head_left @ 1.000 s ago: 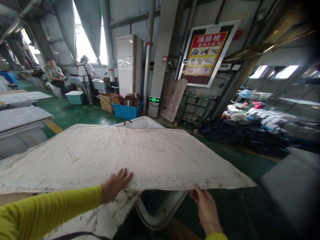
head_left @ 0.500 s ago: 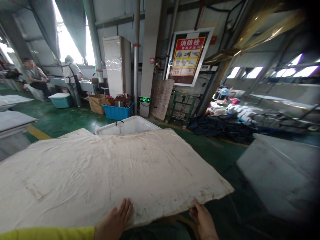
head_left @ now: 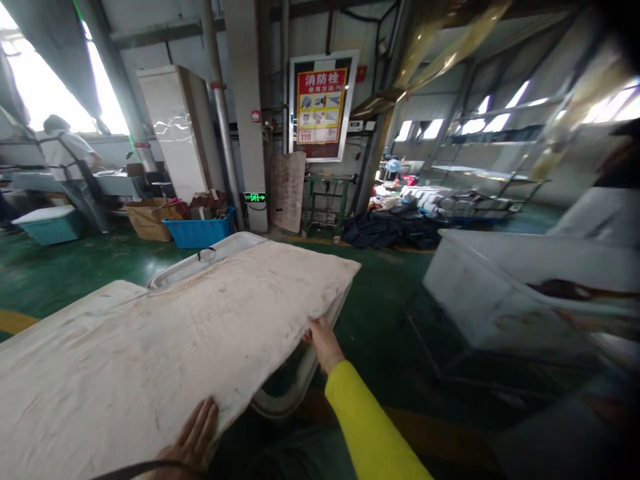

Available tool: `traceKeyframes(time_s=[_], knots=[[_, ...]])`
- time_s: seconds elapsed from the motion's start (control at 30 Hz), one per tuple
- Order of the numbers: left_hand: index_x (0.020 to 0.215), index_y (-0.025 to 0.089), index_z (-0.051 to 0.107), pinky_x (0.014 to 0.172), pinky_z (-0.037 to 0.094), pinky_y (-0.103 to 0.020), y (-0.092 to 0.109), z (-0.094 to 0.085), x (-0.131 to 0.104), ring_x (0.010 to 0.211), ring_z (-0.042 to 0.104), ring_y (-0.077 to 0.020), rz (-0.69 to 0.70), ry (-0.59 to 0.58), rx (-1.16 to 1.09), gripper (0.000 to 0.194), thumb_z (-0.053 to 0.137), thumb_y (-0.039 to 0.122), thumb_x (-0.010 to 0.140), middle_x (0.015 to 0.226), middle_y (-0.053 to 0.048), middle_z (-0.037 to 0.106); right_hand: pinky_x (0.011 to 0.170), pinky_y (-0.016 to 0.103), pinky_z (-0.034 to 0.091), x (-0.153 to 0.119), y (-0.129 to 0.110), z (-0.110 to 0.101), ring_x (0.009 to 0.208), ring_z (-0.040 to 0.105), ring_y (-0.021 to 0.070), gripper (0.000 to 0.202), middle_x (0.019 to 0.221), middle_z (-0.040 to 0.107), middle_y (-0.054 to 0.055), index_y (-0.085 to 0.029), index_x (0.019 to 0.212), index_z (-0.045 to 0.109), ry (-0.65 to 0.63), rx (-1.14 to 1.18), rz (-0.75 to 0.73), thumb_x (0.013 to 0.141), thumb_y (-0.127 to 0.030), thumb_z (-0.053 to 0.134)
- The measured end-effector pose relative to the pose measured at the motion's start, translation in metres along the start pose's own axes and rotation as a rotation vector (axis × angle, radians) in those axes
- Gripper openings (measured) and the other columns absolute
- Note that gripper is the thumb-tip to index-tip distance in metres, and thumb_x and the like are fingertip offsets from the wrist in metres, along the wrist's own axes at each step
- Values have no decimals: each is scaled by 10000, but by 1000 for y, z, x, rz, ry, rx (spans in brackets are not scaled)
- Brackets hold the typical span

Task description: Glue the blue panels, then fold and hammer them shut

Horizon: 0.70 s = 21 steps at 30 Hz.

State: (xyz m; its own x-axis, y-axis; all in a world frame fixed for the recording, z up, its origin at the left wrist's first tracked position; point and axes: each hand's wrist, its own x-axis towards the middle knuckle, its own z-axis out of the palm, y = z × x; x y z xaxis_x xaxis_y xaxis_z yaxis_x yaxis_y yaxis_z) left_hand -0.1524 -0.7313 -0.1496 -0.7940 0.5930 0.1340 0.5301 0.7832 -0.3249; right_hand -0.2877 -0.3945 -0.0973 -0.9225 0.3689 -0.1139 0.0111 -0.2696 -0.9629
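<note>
A large cream cloth-covered board (head_left: 200, 327) with stains and wrinkles lies across a white tub (head_left: 295, 387), whose rim shows at the back and beneath the right edge. My left hand (head_left: 193, 433) rests on the cloth near its front edge, fingers stretched out. Further along that edge, my right hand (head_left: 323, 340), in a yellow sleeve, pinches the cloth edge, thumb and fingers closed round it. A dark strap crosses just in front of my left wrist.
At the right stands a white bin (head_left: 475, 293) on a metal frame, with a person in white (head_left: 595, 213) behind it. Beyond the board are a blue crate (head_left: 200, 230), dark fabric (head_left: 390, 230) and another person (head_left: 70, 157) at a table.
The view has swung to the right. My right hand has moved forward along the cloth edge, and the board now sits more to the left. More of the tub beneath it shows.
</note>
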Motion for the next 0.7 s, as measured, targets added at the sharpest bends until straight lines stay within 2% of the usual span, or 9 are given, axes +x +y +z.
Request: traceKeyframes(time_s=[0.07, 0.17, 0.27, 0.33, 0.43, 0.5, 0.6, 0.7], knots=[[1440, 219, 142, 974, 455, -354, -21, 4, 3, 1284, 373, -256, 3, 68, -75, 854, 427, -25, 673, 1436, -84, 338, 585, 237, 493, 3, -7, 19, 608, 578, 107, 229, 685, 619, -41, -215, 890, 561, -100, -16, -27, 697, -330, 603], [1435, 238, 226, 1010, 421, -354, -50, 9, 24, 1286, 370, -259, 18, 68, -178, 748, 451, 70, 742, 1437, -63, 346, 757, 283, 494, -6, 3, 29, 876, 612, 144, 350, 973, 661, 10, -238, 1029, 587, -198, -72, -47, 686, -303, 620], [1367, 150, 390, 969, 451, -368, -65, 12, 64, 1259, 403, -281, -30, 34, -224, 540, 429, 194, 831, 1413, -131, 371, 902, 331, 439, -25, 29, 12, 1036, 572, 184, 377, 1114, 623, 61, -204, 1048, 606, -180, -160, -50, 675, -259, 602], [1337, 132, 422, 989, 426, -383, -62, 8, 91, 1270, 387, -270, -102, 18, -294, 479, 387, 224, 869, 1416, -135, 365, 983, 347, 378, -40, 47, -12, 1109, 527, 198, 376, 1167, 592, 75, -189, 1043, 612, -125, -230, -60, 672, -242, 579], [1302, 148, 460, 1040, 366, -376, -36, -6, 124, 1264, 393, -242, -3, -64, -449, 436, 384, 270, 890, 1379, -112, 425, 1041, 381, 306, -61, 71, -49, 1170, 468, 225, 405, 1226, 540, 102, -176, 1088, 586, 2, -335, -53, 694, -265, 547], [1295, 160, 466, 1055, 342, -348, -8, -15, 141, 1235, 428, -210, 136, -196, -561, 425, 382, 264, 892, 1331, -95, 485, 1004, 419, 343, -72, 84, -64, 1115, 508, 252, 452, 1203, 541, 146, -142, 1148, 544, 63, -391, -7, 731, -314, 517], [1266, 172, 497, 1031, 355, -332, 36, -15, 164, 1185, 477, -200, 268, -429, -639, 409, 352, 316, 911, 1268, -92, 542, 877, 388, 447, -82, 99, -64, 952, 600, 240, 516, 1061, 609, 147, -105, 1216, 487, 44, -434, 60, 772, -367, 484], [1061, 153, 641, 867, 470, -364, 62, -2, 185, 956, 615, -241, 265, -583, -618, 445, 285, 383, 924, 998, -139, 666, 803, 313, 476, -79, 106, -51, 868, 628, 202, 522, 944, 649, 86, -132, 1257, 454, -6, -458, 73, 790, -362, 492]])
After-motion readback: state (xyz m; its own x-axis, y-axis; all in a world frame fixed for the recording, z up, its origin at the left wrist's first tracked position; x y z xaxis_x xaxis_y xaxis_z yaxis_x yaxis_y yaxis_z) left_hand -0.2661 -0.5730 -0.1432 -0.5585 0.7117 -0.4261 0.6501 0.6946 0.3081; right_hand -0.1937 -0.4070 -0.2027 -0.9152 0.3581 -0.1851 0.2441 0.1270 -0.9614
